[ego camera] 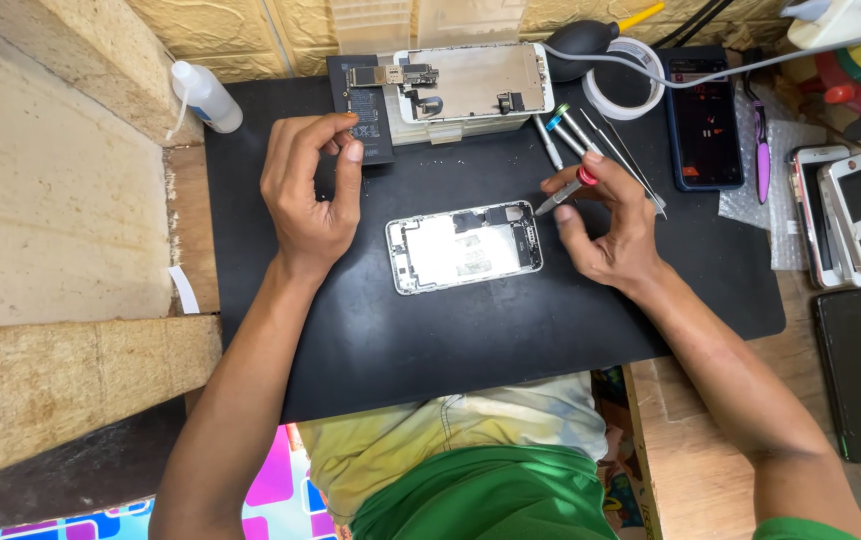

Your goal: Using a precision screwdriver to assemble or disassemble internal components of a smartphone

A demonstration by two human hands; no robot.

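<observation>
An opened phone frame (464, 247) lies in the middle of the black mat (511, 320), its inside bare and silvery. My right hand (606, 225) grips a small screwdriver (569, 190) with a red collar, its tip pointing at the frame's upper right corner. My left hand (313, 190) hovers left of the frame with fingers curled, thumb and forefinger pinched near a black battery (369, 115); whether something tiny is between them I cannot tell. Behind it rests a removed screen assembly (473, 82) with small parts on it.
More screwdrivers and tweezers (591, 135) lie at the mat's back right, next to a tape roll (627, 78), a black air blower (583, 38) and a lit phone (706, 120). A squeeze bottle (206, 95) stands back left. Several phones (846, 215) lie off the mat on the right.
</observation>
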